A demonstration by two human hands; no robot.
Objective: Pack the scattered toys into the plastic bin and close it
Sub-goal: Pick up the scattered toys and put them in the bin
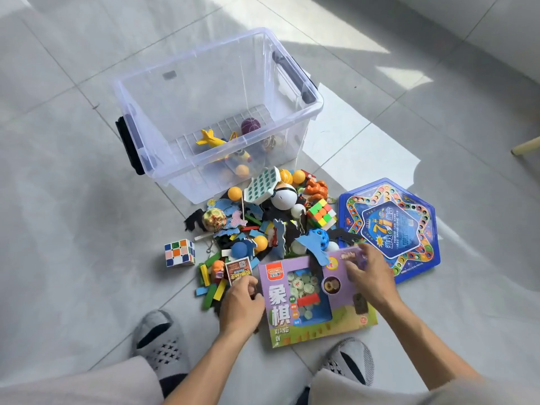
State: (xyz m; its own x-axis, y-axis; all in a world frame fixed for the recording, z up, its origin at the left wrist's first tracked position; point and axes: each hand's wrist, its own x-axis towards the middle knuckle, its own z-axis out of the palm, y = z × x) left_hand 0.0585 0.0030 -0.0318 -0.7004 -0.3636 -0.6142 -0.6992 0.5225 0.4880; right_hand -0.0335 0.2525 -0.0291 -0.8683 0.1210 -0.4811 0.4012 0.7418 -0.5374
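L hand grips chess box at its left edge; R hand holds far right corner, fingers curled; bin open w/ few toys; pile between bin and box.

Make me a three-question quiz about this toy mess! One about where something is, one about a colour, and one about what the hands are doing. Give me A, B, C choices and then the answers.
1. Where is the yellow toy plane?
A. Inside the clear plastic bin
B. On the blue hexagonal game board
C. Under the purple chess box

2. What colour are the latches on the bin's ends?
A. Red
B. Dark, nearly black
C. Yellow

3. What are the two hands doing?
A. Closing a lid
B. Holding one Rubik's cube each
C. Taking hold of the chess box by its sides

Answers:
1 A, the plane lies on the bin's floor.
2 B, the latch looks dark against the clear wall.
3 C, the left hand and right hand sit on opposite edges of the box.
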